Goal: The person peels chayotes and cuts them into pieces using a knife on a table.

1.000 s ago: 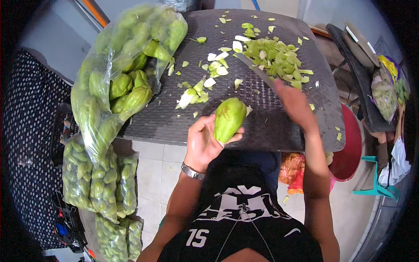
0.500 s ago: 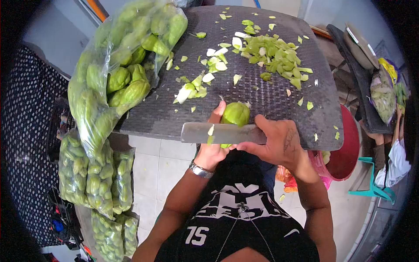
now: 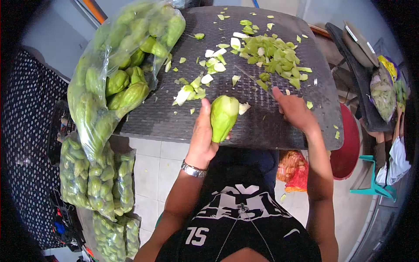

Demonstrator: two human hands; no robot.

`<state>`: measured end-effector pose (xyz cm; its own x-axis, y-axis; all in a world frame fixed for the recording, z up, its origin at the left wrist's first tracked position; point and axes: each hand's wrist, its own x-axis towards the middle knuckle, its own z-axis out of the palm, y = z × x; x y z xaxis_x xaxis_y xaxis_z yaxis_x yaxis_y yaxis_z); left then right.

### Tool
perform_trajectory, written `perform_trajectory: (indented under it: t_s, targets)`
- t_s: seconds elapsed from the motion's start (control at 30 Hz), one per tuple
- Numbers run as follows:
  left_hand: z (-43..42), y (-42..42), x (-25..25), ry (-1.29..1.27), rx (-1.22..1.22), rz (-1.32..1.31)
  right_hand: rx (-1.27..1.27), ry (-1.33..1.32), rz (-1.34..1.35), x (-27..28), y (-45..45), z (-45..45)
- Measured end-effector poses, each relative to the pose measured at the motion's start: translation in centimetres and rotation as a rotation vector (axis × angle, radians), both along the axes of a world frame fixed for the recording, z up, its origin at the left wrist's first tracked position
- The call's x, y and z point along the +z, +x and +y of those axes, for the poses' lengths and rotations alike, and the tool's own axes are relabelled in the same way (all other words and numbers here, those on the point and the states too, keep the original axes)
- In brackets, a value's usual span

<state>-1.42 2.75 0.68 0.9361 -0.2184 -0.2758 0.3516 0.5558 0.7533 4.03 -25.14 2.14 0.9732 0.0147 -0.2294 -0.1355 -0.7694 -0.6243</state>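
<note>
My left hand, with a metal watch at its wrist, holds a green chayote above the near edge of the dark woven-pattern table. A pale cut patch shows at the chayote's upper right, and a small pale slice is beside it. To the right, my right hand is closed around a knife, its thin blade pointing up and left over the table. Beyond the knife lies a heap of green chayote slices; paler pieces lie to its left.
A large clear bag of chayotes covers the table's left side. More filled bags stand below it. At right are a red tub, a red net bag, a teal stool and, partly visible, another person's arm.
The knife has moved off the chayote, up and right with my right hand, its blade turned. My left hand has shifted left and tilted the chayote, now showing a pale cut patch.
</note>
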Motion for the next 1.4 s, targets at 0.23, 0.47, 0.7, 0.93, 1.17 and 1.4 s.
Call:
perform_trajectory:
  t_s: [0.23,0.47,0.7,0.93,1.17,1.4]
  targets:
    - [0.7,-0.5,-0.9,0.123,-0.074,-0.18,0.121,0.038,-0.27,2.3,-2.9,2.3]
    - [0.4,-0.1,-2.1,0.939,0.185,-1.072,0.494,-0.085,-0.459,6.5,-7.7,6.2]
    - [-0.3,0.1,-2.7,1.082,0.182,-1.078,0.527,-0.02,-0.422,5.8,-5.8,4.8]
    - [-0.6,-1.4,-1.3,0.597,0.053,-0.609,0.098,-0.221,-0.201,0.0,-0.2,0.1]
    - [0.9,0.8,-0.1,0.036,-0.045,-0.126,-0.002,-0.166,-0.093,4.0,-1.0,0.4]
    - [1.4,1.6,-1.5,-0.447,-0.178,0.0,0.247,-0.016,-0.372,3.8,-4.6,4.4]
